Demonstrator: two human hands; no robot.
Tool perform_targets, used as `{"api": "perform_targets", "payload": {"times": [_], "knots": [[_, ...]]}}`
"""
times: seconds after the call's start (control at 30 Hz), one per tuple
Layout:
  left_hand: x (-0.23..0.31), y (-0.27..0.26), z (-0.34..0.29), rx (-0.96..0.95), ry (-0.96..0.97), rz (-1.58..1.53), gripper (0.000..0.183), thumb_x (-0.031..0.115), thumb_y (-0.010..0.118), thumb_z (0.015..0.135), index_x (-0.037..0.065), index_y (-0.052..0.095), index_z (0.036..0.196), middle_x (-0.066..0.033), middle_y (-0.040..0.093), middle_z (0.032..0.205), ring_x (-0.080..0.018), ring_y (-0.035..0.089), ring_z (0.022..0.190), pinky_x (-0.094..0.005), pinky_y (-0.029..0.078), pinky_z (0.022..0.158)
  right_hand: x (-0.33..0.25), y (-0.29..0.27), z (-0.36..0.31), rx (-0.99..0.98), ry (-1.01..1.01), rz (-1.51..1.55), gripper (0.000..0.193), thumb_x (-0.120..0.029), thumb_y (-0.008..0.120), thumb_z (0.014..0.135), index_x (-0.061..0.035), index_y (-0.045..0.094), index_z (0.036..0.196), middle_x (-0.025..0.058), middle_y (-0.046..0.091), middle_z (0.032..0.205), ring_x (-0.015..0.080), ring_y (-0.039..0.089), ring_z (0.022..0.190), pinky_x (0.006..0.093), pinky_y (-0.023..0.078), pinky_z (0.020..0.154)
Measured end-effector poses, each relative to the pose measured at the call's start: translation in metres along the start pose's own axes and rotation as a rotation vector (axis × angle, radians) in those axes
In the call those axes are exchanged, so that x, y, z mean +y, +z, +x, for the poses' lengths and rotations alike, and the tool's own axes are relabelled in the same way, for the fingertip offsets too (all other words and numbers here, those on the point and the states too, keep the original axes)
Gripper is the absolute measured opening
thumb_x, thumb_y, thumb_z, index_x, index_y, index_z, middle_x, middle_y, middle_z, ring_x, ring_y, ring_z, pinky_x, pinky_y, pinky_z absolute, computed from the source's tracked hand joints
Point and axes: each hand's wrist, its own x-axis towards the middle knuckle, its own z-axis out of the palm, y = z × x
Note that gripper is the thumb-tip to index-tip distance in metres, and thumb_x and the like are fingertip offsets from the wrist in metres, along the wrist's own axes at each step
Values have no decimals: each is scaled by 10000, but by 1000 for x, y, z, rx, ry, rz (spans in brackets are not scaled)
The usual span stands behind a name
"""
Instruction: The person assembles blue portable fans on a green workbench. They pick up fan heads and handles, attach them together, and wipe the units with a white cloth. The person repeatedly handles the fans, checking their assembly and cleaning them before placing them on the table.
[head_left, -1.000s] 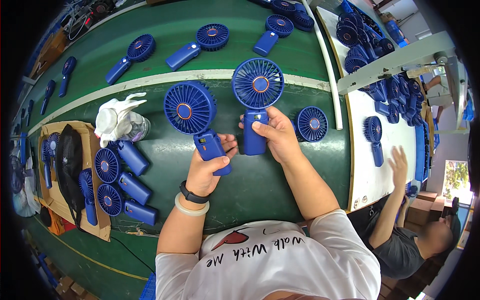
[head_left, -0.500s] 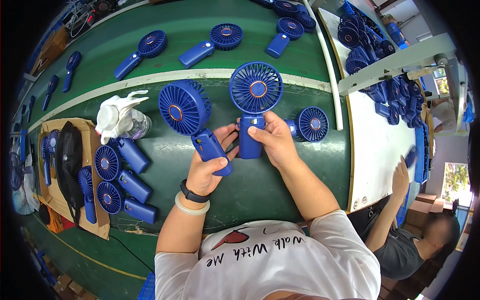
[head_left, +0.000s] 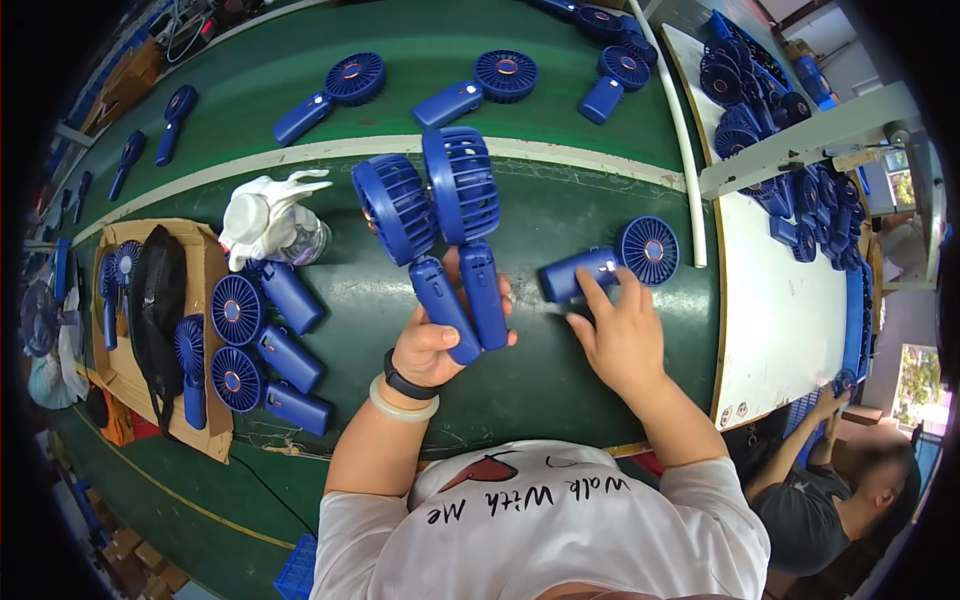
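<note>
a dark green surface (head_left: 540, 400) spreads beneath the work. above it, the left raised fan (head_left: 395, 210) and the right raised fan (head_left: 463, 185) are side by side, cages up and leaning a little left; whether the cages touch, i cannot tell. to their right, the lying fan (head_left: 648, 250) rests on the surface, its handle pointing left. all three are blue and look like rigid plastic, probably light, a little top-heavy and smooth enough to slip. the slim handle seems the safe place to hold; the thin cage slats could crack under pressure. the left grip (head_left: 425, 348) is closed around both raised handles, thumb across the left one, fingers wrapped past the right one. the right grip (head_left: 630, 340) is loose and unclosed, palm down, its fingertips (head_left: 582, 276) over the lying fan's handle, thumb apart from it; contact cannot be told.
</note>
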Motion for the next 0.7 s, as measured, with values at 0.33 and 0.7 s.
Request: {"api": "perform_targets", "payload": {"times": [0.33,0.7], "knots": [[0,-2,0,65,27,113,953,48,678,676,221,153,1453,-161,438,1240,-283,510,1113,-497,490,881,5,5,2,95,-56,79,408,-266,691,752,-95,592,1109,187,473,1170,358,471,1030,428,432,854],[2,-3,0,111,28,137,833,59,652,707,236,253,1417,-145,434,1281,-287,501,1153,-518,459,920,64,18,-12,39,239,323,592,-162,747,710,-20,464,1211,200,510,1091,350,509,1005,420,422,867]]}}
